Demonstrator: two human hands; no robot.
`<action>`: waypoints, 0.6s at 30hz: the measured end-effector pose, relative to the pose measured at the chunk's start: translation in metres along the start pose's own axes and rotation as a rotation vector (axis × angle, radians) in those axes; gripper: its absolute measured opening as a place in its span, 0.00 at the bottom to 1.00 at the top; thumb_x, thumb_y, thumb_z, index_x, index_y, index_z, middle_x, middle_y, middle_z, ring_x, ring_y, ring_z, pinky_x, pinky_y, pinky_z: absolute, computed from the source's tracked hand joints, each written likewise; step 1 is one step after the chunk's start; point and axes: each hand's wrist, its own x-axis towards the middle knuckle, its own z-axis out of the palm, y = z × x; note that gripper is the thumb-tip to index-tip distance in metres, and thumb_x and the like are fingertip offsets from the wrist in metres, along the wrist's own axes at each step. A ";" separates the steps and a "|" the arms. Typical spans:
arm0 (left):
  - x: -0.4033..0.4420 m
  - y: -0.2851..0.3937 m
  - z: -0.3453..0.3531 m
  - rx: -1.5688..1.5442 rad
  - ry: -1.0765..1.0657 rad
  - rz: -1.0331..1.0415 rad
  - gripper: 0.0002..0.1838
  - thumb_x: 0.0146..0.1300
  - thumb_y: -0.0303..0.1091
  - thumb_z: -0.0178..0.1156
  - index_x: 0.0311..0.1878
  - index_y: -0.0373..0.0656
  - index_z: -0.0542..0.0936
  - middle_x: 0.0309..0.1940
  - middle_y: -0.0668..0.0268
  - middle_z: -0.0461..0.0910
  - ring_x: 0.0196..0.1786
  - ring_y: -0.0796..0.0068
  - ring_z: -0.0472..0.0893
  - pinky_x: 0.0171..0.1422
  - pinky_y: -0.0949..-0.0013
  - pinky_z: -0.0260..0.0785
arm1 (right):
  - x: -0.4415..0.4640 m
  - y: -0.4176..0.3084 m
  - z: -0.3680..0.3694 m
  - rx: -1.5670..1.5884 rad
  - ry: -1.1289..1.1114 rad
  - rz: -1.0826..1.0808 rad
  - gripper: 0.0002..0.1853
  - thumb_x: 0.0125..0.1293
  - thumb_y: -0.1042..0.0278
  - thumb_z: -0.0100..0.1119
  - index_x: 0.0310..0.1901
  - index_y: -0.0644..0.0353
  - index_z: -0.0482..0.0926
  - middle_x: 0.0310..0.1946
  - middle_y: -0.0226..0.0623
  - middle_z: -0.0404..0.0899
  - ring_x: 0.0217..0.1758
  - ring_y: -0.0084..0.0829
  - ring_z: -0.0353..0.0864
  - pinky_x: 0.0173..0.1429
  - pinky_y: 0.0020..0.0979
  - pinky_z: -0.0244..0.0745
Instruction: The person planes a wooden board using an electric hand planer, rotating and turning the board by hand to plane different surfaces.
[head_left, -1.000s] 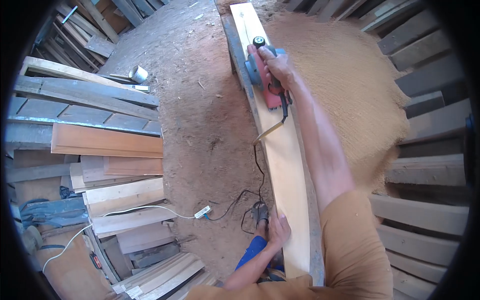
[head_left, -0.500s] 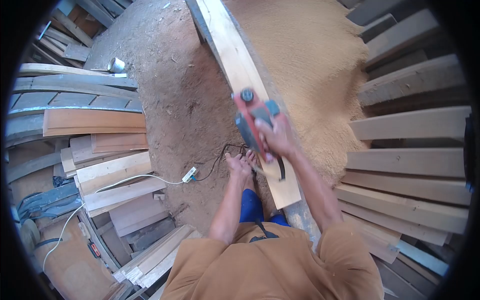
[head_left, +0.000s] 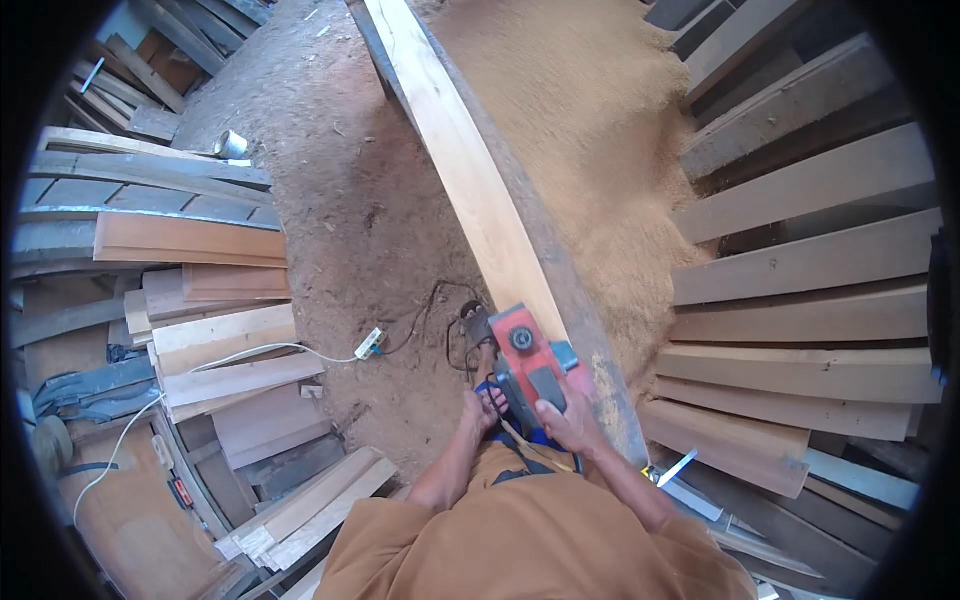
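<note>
Sawdust banks beside the bench. The right hand closes its fingers on the planer at the near end of the board; the left hand curls near the cord, grip unclear. The wood seems largely smoothed; what's left, I can't tell.

The planer covers the near end of the board; contact between the two cannot be determined. The sole of the planer is out of view. The upper edge cuts off the far ends of the board and bench. Right hand: fingers largely hidden by the planer. Left hand: grip on the cord too small to confirm. Power strip: markings illegible. The lower edge crops the shirt.
</note>
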 end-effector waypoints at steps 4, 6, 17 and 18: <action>-0.007 0.065 0.014 -0.086 -0.145 0.145 0.44 0.75 0.75 0.24 0.43 0.40 0.74 0.32 0.62 0.76 0.36 0.58 0.76 0.52 0.51 0.73 | 0.081 -0.046 0.007 0.017 0.033 -0.100 0.31 0.69 0.42 0.62 0.52 0.70 0.79 0.40 0.55 0.84 0.45 0.46 0.85 0.53 0.43 0.78; -0.024 0.100 0.050 -0.151 -0.017 0.234 0.45 0.74 0.75 0.20 0.40 0.40 0.73 0.28 0.64 0.72 0.34 0.60 0.73 0.51 0.54 0.73 | 0.125 -0.072 0.009 0.034 0.041 -0.140 0.31 0.70 0.41 0.61 0.48 0.71 0.80 0.35 0.53 0.84 0.41 0.44 0.85 0.50 0.41 0.78; -0.029 0.217 0.209 -0.268 0.044 0.399 0.40 0.77 0.71 0.32 0.47 0.41 0.77 0.33 0.63 0.77 0.36 0.62 0.75 0.45 0.59 0.71 | 0.364 -0.202 0.022 0.074 0.088 -0.218 0.32 0.71 0.38 0.61 0.39 0.70 0.80 0.24 0.40 0.81 0.28 0.31 0.83 0.35 0.36 0.77; -0.013 0.216 0.215 -0.199 0.023 0.407 0.40 0.78 0.71 0.32 0.47 0.41 0.78 0.34 0.63 0.77 0.37 0.62 0.76 0.47 0.58 0.71 | 0.384 -0.214 0.023 0.085 0.079 -0.192 0.32 0.71 0.38 0.61 0.38 0.69 0.80 0.23 0.39 0.81 0.26 0.30 0.82 0.33 0.36 0.77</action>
